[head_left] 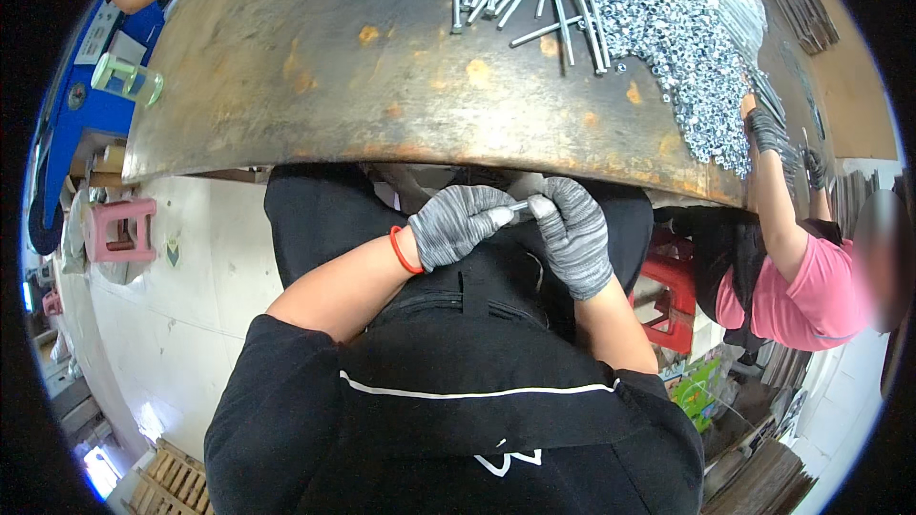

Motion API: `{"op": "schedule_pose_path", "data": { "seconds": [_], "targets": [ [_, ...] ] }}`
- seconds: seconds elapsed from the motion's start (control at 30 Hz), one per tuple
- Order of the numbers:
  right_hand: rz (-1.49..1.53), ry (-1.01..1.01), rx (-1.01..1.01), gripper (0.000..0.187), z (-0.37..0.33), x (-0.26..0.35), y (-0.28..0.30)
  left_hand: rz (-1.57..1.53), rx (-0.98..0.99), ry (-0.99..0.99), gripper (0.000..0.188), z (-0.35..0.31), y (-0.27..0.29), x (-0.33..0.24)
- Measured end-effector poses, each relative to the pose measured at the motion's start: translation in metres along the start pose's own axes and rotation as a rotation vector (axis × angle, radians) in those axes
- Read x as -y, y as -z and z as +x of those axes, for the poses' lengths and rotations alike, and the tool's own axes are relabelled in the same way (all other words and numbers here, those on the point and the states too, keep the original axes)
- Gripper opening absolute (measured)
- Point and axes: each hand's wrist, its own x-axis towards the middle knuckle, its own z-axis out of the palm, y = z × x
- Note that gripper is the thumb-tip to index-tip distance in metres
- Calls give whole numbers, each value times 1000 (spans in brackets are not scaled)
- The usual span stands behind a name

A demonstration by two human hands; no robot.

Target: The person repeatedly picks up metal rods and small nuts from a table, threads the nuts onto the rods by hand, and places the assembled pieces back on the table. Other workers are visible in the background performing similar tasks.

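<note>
Look, a thin gray metal rod (pixel 520 207) sits between the left hand (pixel 458 225) and right hand (pixel 576 235), pinched by both. Soft, stripy gray gloves (pixel 584 257) cover them. Past them, long straight bolts (pixel 565 27) and small shiny nuts (pixel 689 72) lie on a stained brown table (pixel 382 86).

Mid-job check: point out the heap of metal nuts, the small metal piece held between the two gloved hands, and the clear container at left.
Heap of metal nuts (pixel 682 62): head view, middle of the heap.
Small metal piece (pixel 521 207): head view, its exposed stretch.
Clear container (pixel 131 81): head view, its see-through side.
</note>
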Motion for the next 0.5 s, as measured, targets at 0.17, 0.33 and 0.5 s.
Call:
{"op": "schedule_pose_path", "data": {
  "seconds": [0.17,0.33,0.5],
  "targets": [
    [-254,-209,61,21,-5,-56,-7,640,259,110,41,40,-8,40],
    [-196,-328,-134,28,14,-63,31,757,58,228,37,76,-20,160],
    [-299,-375,-277,37,65,-136,68,727,292,429,34,76,-37,179]
  ]
}}
